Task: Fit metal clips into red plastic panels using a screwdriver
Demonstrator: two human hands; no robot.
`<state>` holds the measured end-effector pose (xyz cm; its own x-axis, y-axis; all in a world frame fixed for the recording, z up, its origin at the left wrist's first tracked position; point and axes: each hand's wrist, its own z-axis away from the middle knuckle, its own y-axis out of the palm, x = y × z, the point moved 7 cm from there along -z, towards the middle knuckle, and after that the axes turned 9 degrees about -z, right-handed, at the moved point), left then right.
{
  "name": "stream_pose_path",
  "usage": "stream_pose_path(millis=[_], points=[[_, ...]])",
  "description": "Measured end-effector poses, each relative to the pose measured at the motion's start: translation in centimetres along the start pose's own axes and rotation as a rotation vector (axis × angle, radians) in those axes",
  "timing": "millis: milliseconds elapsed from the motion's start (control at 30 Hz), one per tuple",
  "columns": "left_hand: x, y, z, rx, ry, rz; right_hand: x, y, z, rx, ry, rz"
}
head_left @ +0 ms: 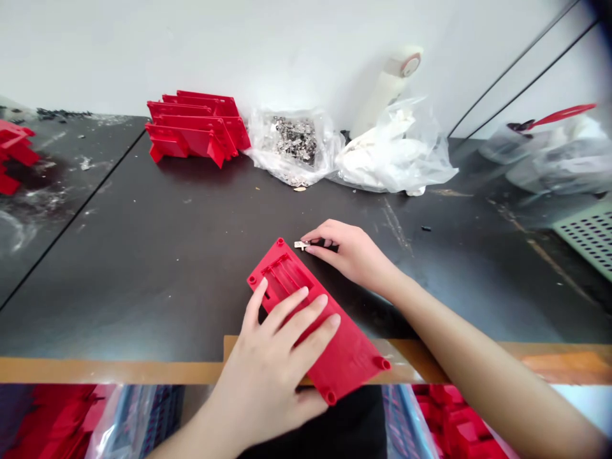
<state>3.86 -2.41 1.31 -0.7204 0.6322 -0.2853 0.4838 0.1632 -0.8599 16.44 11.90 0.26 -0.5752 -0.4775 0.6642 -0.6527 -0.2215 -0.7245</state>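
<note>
Pressing a red plastic panel (347, 360) to the dark tabletop (143, 268), the left hand (268, 366) lies open, fingers spread; the panel's lower end overhangs the table's front edge (119, 371). Right hand (349, 252) pinches a small metal clip (301, 245) just beside the panel's top corner; open tabletop lies left of both hands

The left hand (261, 363) lies spread on a red plastic panel (351, 357), angled across the front edge of the counter (143, 255). The right hand (351, 252) pinches a small metal clip (301, 245) just beside the panel's far corner. Farther back sit stacked red panels (191, 127), a bag of metal clips (291, 146) and a bag of white parts (392, 153).
</note>
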Motion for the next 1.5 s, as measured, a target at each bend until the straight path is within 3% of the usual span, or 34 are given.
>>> stream_pose_path(millis=[167,267,400,567,667,867,1033,1200,1333,1500], points=[[-0.5,-0.8,0.6,-0.065,0.173,0.047,0.1,-1.5,0.4,-0.099,0.091,-0.112],[-0.8,-0.6,0.8,-0.028,0.244,0.046,-0.3,-2.2,1.3,-0.143,0.225,-0.447],[-1.4,-0.3,0.7,0.019,0.313,0.001,0.5,-1.9,2.2,-0.071,0.359,-0.862],[-0.9,0.1,0.1,0.079,0.163,0.042,1.7,-1.2,2.7,0.056,0.44,-1.013],[-1.0,0.3,-0.1,0.128,0.123,0.043,1.3,-0.9,3.0,0.04,0.444,-0.953],[-0.7,0.6,0.1,0.159,0.141,0.009,1.4,-2.1,3.3,0.067,0.308,-0.527],[-0.7,0.3,0.5,0.023,0.176,0.049,4.1,-1.9,3.8,0.216,0.088,-0.267],[-0.5,-0.3,0.5,-0.09,0.113,0.058,5.3,-0.7,4.5,0.242,0.037,0.013],[-0.8,-0.4,0.5,-0.073,0.138,0.04,5.2,-0.9,4.2,0.25,0.036,-0.14],[-0.4,-0.7,0.8,-0.118,0.099,0.073,3.3,-2.7,3.6,0.064,0.2,-0.385]])
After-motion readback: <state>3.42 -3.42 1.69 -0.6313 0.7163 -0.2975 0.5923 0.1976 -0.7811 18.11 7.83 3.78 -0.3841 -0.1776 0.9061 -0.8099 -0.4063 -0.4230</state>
